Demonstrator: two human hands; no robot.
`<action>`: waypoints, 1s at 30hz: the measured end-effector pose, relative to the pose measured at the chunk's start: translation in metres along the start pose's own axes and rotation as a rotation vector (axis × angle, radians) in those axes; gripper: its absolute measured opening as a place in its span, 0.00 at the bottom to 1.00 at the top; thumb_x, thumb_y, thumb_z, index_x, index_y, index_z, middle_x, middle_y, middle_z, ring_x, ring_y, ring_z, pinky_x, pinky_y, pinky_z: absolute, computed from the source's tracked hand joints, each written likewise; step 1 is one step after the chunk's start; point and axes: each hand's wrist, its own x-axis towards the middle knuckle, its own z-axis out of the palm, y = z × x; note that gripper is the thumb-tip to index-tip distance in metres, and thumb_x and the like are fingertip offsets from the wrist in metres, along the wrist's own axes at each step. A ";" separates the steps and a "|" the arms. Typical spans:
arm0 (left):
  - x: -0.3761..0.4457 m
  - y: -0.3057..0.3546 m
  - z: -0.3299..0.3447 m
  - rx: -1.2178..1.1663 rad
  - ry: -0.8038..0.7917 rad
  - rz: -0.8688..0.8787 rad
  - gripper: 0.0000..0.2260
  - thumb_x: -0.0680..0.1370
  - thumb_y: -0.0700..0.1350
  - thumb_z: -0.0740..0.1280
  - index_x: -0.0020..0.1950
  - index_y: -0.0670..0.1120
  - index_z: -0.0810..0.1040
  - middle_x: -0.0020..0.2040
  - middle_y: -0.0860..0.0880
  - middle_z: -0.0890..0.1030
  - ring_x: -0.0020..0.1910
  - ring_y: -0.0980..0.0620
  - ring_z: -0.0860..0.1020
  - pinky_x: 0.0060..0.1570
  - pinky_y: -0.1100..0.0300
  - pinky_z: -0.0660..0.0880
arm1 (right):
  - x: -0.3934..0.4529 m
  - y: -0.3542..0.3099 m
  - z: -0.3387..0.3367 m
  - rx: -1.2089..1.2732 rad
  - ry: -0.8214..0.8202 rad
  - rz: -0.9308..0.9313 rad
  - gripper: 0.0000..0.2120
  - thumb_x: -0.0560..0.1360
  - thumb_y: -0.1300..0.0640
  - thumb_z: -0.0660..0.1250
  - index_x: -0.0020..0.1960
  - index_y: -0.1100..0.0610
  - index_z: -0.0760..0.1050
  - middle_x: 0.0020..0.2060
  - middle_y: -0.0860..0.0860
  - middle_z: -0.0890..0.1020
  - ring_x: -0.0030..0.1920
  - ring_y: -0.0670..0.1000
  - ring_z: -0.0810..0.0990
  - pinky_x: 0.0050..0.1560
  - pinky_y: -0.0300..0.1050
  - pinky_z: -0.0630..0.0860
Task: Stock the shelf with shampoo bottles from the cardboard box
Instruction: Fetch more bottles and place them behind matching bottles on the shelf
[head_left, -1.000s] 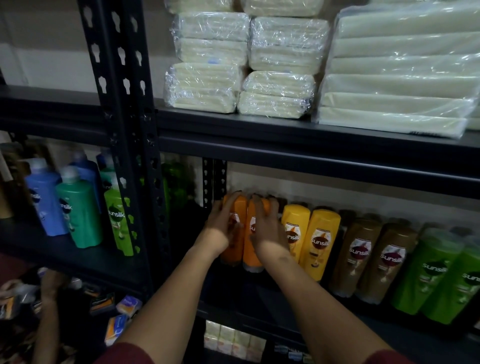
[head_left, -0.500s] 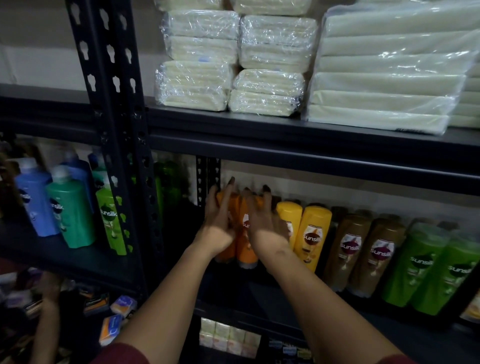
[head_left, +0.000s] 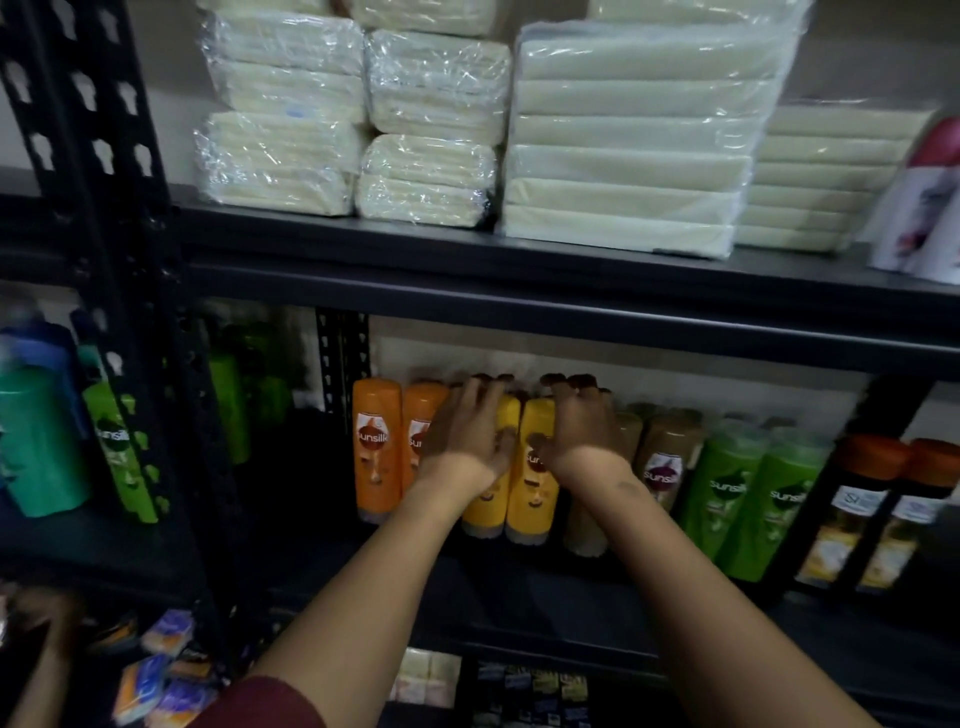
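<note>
Both hands reach into the middle tier of a black metal shelf. Left hand lies flat, fingers spread and extended, over the upper part of the left yellow bottle, partly overlapping the neighbouring orange bottle. Right hand also flat and spread, covering the top right of the right yellow bottle and the brown bottle beside it; neither hand is curled around anything that can be seen. The two yellow bottles stand cap-down, touching each other, between the hands. Left of them, two orange bottles, the outer one fully visible. To the right, another brown bottle, then two green bottles, then two dark bottles with orange caps at the far right. Upper tier holds plastic-wrapped cream packs. Left bay, past the upright post, holds green and blue bottles, blurred. Cardboard box not in view.
</note>
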 end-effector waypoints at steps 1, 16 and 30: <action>0.000 0.002 0.000 0.052 -0.002 0.013 0.28 0.80 0.48 0.66 0.78 0.56 0.59 0.78 0.47 0.61 0.75 0.42 0.63 0.71 0.45 0.67 | 0.001 0.002 0.004 0.012 -0.020 -0.008 0.32 0.75 0.53 0.73 0.75 0.50 0.64 0.72 0.56 0.67 0.73 0.60 0.65 0.69 0.55 0.69; 0.000 0.006 0.006 -0.053 -0.079 -0.038 0.24 0.85 0.45 0.60 0.81 0.52 0.59 0.81 0.44 0.52 0.77 0.41 0.61 0.73 0.49 0.63 | 0.004 0.008 0.016 0.170 -0.054 -0.020 0.23 0.80 0.61 0.67 0.74 0.52 0.69 0.73 0.57 0.67 0.69 0.61 0.71 0.66 0.55 0.74; -0.003 0.008 -0.002 -0.055 -0.112 -0.056 0.25 0.85 0.45 0.61 0.81 0.51 0.58 0.82 0.45 0.51 0.79 0.41 0.58 0.75 0.48 0.63 | -0.003 0.003 0.009 0.155 -0.070 -0.036 0.22 0.81 0.59 0.65 0.74 0.52 0.67 0.70 0.57 0.70 0.68 0.60 0.73 0.64 0.52 0.72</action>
